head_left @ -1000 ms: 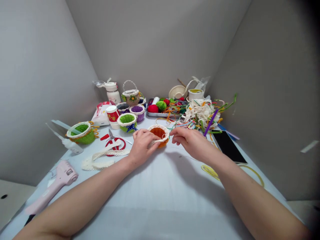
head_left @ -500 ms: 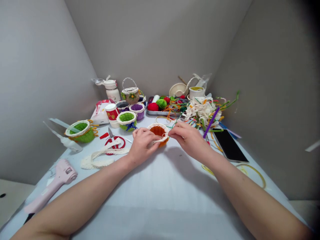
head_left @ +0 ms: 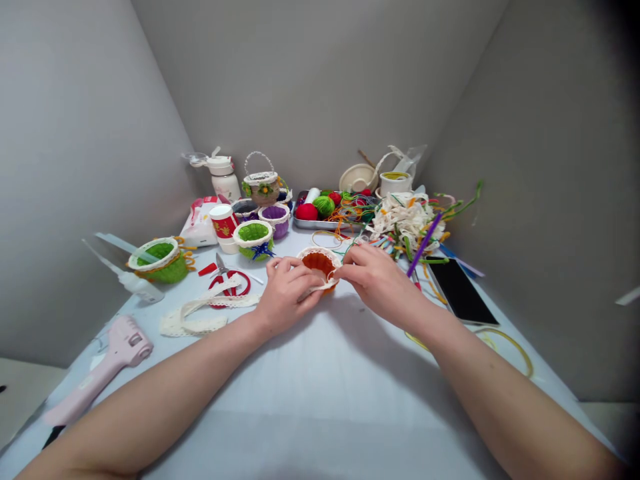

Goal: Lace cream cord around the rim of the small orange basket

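Observation:
A small orange basket point(head_left: 317, 261) with a white lace rim stands on the table between my hands. My left hand point(head_left: 291, 292) is closed on the near left side of its rim, thumb at the lace. At the right edge of the rim, my right hand point(head_left: 367, 275) is pinched; whatever lies between its fingertips is too small to make out. A white lace strip point(head_left: 193, 321) lies left of my left hand, partly over red-handled scissors point(head_left: 231, 287). Just behind my left hand sits a green basket point(head_left: 253, 239) with a blue bow.
A pink glue gun point(head_left: 117, 350) and another green basket point(head_left: 165, 261) are at the left. Behind stand a metal tray point(head_left: 325, 225) of yarn and a pile of lace scraps point(head_left: 407, 217). A phone point(head_left: 463, 290) lies at the right.
My right hand has shifted slightly left and inward at the basket's rim. My left hand keeps its hold, and the basket has barely moved.

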